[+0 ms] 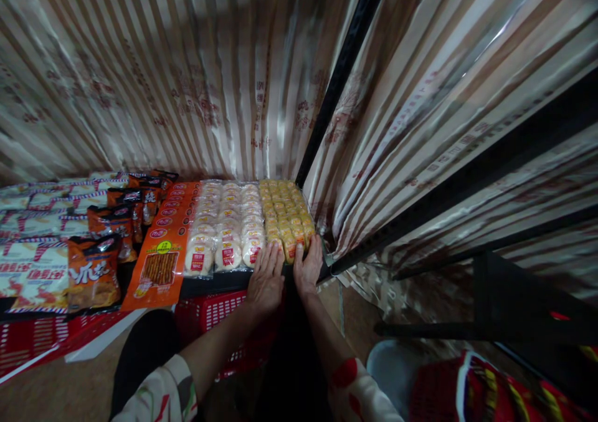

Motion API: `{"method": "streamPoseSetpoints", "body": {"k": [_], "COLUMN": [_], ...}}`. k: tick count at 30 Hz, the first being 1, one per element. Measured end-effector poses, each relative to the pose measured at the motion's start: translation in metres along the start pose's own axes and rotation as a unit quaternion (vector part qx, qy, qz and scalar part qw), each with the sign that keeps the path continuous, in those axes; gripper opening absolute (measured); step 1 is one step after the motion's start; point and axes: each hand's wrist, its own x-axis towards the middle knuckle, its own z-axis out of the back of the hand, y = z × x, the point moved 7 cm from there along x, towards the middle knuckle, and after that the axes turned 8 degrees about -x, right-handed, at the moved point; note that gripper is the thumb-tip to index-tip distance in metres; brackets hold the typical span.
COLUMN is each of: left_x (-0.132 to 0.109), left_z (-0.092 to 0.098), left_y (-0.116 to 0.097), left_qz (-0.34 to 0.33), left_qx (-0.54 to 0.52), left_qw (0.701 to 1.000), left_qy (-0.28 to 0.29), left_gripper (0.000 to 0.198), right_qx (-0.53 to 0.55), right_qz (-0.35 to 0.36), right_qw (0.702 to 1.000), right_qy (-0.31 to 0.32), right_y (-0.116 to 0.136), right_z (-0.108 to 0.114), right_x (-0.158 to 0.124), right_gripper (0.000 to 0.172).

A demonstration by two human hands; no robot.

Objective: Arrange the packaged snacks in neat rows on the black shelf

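Both my hands rest at the front edge of a low shelf [210, 283] packed with snack packs. My left hand [266, 277] lies flat with fingers stretched out, touching the front of the yellow snack packs [284, 213] beside the white bun packs [228, 222]. My right hand [308, 266] is also open, its fingers laid against the right front corner of the yellow row. Neither hand grips anything.
Orange packs [161, 257] and dark orange bags [93, 272] fill the shelf to the left, with white-and-red packs [28, 266] beyond. A red basket [219, 319] sits below the shelf. Striped curtains [187, 79] hang behind, and a black frame [346, 54] stands at right.
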Motion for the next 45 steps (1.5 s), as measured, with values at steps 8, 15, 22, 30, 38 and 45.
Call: {"method": "streamPoseSetpoints", "body": {"k": [8, 15, 22, 30, 38, 45], "left_x": [0.021, 0.016, 0.020, -0.018, -0.030, -0.027], "left_z": [0.009, -0.005, 0.005, 0.002, -0.013, -0.006], "left_y": [0.014, 0.015, 0.013, 0.008, 0.015, 0.014], "left_qz": [0.027, -0.021, -0.004, -0.034, 0.000, 0.001], "left_qx": [0.007, -0.024, -0.012, 0.031, 0.040, 0.018], "left_qw": [0.998, 0.999, 1.000, 0.999, 0.999, 1.000], "left_qy": [-0.056, -0.034, -0.025, -0.013, 0.010, -0.019], "left_gripper": [0.053, 0.056, 0.056, 0.054, 0.050, 0.051], "right_qx": [-0.064, -0.076, -0.082, -0.082, -0.082, -0.078], "right_qz": [-0.026, -0.039, -0.030, -0.031, -0.034, -0.035], "right_qw": [0.997, 0.996, 0.996, 0.996, 0.996, 0.996], "right_qy": [0.025, 0.026, 0.014, 0.002, 0.003, 0.005], "right_y": [0.008, 0.013, 0.014, 0.015, 0.015, 0.013], "right_z": [-0.012, -0.020, -0.019, -0.017, -0.017, -0.020], "right_x": [0.008, 0.006, 0.004, 0.003, 0.003, 0.003], "right_gripper": [0.069, 0.067, 0.065, 0.064, 0.063, 0.063]}}
